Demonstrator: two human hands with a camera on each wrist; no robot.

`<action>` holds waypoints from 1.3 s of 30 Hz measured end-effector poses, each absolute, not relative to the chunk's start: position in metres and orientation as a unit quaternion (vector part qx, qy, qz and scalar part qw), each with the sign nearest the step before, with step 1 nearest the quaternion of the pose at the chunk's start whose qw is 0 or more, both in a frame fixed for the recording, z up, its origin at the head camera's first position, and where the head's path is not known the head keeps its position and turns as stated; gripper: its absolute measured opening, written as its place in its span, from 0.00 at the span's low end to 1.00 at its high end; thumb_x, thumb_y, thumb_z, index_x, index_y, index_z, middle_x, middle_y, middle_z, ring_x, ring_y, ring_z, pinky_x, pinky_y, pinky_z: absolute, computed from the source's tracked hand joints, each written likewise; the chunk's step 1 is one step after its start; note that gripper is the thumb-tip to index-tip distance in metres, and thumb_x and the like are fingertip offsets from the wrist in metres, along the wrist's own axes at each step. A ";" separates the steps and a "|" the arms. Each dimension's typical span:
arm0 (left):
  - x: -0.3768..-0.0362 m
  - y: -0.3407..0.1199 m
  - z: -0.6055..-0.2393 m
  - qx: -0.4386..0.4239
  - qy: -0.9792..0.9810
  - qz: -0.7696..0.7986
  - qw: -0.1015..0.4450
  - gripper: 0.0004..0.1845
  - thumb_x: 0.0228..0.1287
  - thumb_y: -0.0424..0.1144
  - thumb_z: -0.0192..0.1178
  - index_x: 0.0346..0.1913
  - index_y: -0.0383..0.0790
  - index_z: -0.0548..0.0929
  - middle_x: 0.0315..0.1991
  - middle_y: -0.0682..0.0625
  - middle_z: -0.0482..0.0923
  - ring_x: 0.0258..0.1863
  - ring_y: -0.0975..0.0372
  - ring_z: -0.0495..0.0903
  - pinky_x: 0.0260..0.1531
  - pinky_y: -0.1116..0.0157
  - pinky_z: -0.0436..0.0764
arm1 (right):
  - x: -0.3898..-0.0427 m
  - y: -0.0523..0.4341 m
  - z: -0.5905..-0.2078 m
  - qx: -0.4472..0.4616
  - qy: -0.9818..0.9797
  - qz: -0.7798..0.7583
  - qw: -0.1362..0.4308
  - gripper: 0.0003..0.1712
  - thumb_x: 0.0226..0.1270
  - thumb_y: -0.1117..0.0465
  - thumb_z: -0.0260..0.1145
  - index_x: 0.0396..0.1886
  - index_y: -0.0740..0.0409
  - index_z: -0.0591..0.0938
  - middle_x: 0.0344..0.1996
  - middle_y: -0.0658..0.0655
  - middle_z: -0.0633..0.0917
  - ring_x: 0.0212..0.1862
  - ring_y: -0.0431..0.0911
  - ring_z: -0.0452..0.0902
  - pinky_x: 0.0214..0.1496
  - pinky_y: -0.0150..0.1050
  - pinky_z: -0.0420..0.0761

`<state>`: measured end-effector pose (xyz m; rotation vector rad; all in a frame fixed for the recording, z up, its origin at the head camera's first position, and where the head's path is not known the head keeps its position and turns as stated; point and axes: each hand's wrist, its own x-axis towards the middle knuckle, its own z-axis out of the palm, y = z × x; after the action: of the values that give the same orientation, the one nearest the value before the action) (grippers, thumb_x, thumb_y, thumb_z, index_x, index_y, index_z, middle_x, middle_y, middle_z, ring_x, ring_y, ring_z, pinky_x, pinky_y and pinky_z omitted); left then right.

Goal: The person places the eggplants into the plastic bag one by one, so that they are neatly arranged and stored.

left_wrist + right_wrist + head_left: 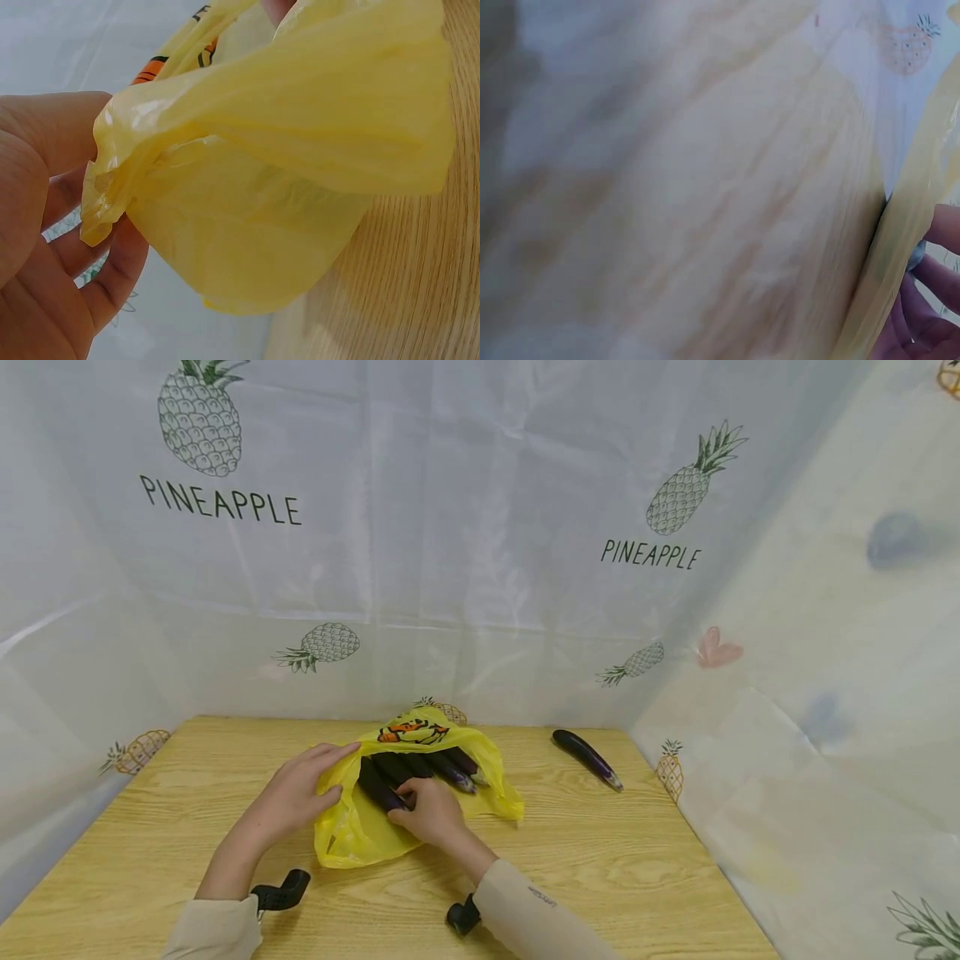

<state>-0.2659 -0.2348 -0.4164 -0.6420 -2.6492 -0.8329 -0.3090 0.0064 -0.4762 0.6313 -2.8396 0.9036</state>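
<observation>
Yellow bag [352,827] mid-table, several eggplants [420,770] already inside. Left hand [296,793] pinches bag's left edge, holding mouth open. Right hand [431,814] curled on near eggplant, tucking it in. One loose eggplant [587,757] left, far right. Looks mostly done.

The bag [352,835] is yellow with an orange and black print. The eggplants [420,770] are dark purple. The table [600,860] shows a light wood grain.
</observation>
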 end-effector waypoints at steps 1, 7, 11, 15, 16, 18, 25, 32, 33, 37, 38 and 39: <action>-0.266 -0.235 -0.416 -0.222 -0.920 -0.289 0.144 0.36 0.67 0.26 0.68 0.78 0.41 0.74 0.63 0.41 0.81 0.60 0.43 0.82 0.53 0.43 0.83 | -0.310 0.005 -0.476 0.205 -0.933 0.292 0.050 0.18 0.64 0.53 0.81 0.51 0.54 0.91 0.35 0.50 0.90 0.33 0.37 0.81 0.33 0.32 0.80; -0.266 -0.233 -0.416 -0.217 -0.922 -0.290 0.138 0.36 0.67 0.26 0.68 0.78 0.42 0.73 0.65 0.40 0.80 0.63 0.40 0.80 0.56 0.40 0.82 | -0.315 0.000 -0.476 0.194 -0.939 0.279 0.059 0.19 0.63 0.50 0.81 0.50 0.53 0.92 0.35 0.49 0.90 0.33 0.36 0.81 0.33 0.31 0.80; -0.267 -0.232 -0.416 -0.217 -0.922 -0.289 0.135 0.37 0.67 0.26 0.68 0.78 0.42 0.73 0.65 0.39 0.80 0.57 0.43 0.82 0.52 0.43 0.83 | -0.317 -0.003 -0.477 0.188 -0.940 0.278 0.064 0.19 0.63 0.50 0.82 0.50 0.53 0.92 0.35 0.48 0.90 0.32 0.36 0.81 0.32 0.31 0.80; -0.267 -0.233 -0.417 -0.218 -0.923 -0.285 0.136 0.37 0.67 0.26 0.68 0.78 0.42 0.73 0.65 0.39 0.79 0.55 0.45 0.82 0.49 0.45 0.83 | -0.317 -0.004 -0.478 0.184 -0.941 0.279 0.061 0.20 0.63 0.48 0.82 0.50 0.52 0.92 0.34 0.47 0.90 0.32 0.36 0.81 0.32 0.30 0.80; -0.267 -0.234 -0.417 -0.218 -0.924 -0.285 0.135 0.37 0.67 0.26 0.68 0.78 0.42 0.73 0.65 0.39 0.79 0.57 0.44 0.82 0.51 0.44 0.84 | -0.317 -0.004 -0.477 0.184 -0.940 0.282 0.058 0.20 0.63 0.48 0.82 0.50 0.52 0.92 0.34 0.47 0.90 0.31 0.35 0.80 0.32 0.30 0.80; -0.267 -0.235 -0.418 -0.216 -0.924 -0.285 0.134 0.37 0.67 0.26 0.68 0.79 0.42 0.72 0.65 0.39 0.79 0.62 0.40 0.80 0.55 0.40 0.83 | -0.315 -0.002 -0.475 0.184 -0.938 0.291 0.050 0.21 0.63 0.48 0.81 0.50 0.53 0.92 0.33 0.47 0.89 0.31 0.35 0.79 0.32 0.30 0.79; -0.267 -0.236 -0.420 -0.216 -0.923 -0.291 0.133 0.37 0.67 0.27 0.67 0.79 0.41 0.72 0.65 0.39 0.80 0.64 0.38 0.78 0.55 0.39 0.82 | -0.307 0.025 -0.457 0.211 -0.913 0.348 0.023 0.19 0.67 0.52 0.79 0.52 0.57 0.91 0.32 0.49 0.88 0.32 0.36 0.79 0.33 0.32 0.80; -0.268 -0.237 -0.420 -0.217 -0.923 -0.285 0.140 0.37 0.67 0.26 0.68 0.79 0.41 0.72 0.64 0.41 0.80 0.56 0.46 0.82 0.51 0.45 0.84 | -0.307 0.074 -0.440 0.233 -0.904 0.357 0.020 0.19 0.71 0.52 0.76 0.55 0.56 0.89 0.38 0.49 0.90 0.40 0.42 0.84 0.40 0.38 0.82; -0.268 -0.238 -0.420 -0.218 -0.923 -0.284 0.140 0.37 0.67 0.26 0.68 0.79 0.41 0.72 0.63 0.41 0.80 0.54 0.49 0.82 0.50 0.47 0.83 | -0.307 0.083 -0.438 0.234 -0.905 0.356 0.022 0.19 0.71 0.51 0.75 0.55 0.55 0.89 0.38 0.49 0.90 0.41 0.43 0.84 0.41 0.37 0.83; -0.269 -0.238 -0.420 -0.220 -0.924 -0.282 0.139 0.37 0.67 0.26 0.68 0.79 0.41 0.72 0.62 0.43 0.81 0.40 0.59 0.79 0.41 0.58 0.80 | -0.308 0.115 -0.431 0.232 -0.904 0.358 0.024 0.18 0.73 0.52 0.74 0.56 0.54 0.89 0.41 0.51 0.89 0.38 0.46 0.86 0.39 0.38 0.85; -0.269 -0.238 -0.420 -0.220 -0.924 -0.281 0.138 0.37 0.67 0.26 0.68 0.79 0.41 0.72 0.62 0.43 0.81 0.38 0.61 0.77 0.40 0.59 0.79 | -0.308 0.122 -0.430 0.229 -0.905 0.359 0.026 0.18 0.73 0.52 0.74 0.57 0.54 0.89 0.41 0.51 0.89 0.38 0.46 0.86 0.38 0.37 0.85; -0.269 -0.238 -0.419 -0.221 -0.924 -0.281 0.139 0.37 0.67 0.26 0.68 0.79 0.41 0.72 0.62 0.43 0.81 0.37 0.61 0.76 0.39 0.59 0.78 | -0.308 0.130 -0.428 0.224 -0.906 0.359 0.030 0.18 0.73 0.52 0.74 0.57 0.54 0.89 0.42 0.51 0.89 0.38 0.47 0.87 0.38 0.38 0.86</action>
<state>-0.2694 -0.2375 -0.4194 -0.6391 -2.6708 -0.8118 -0.3082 0.1297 -0.4279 0.6920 -2.7926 1.1067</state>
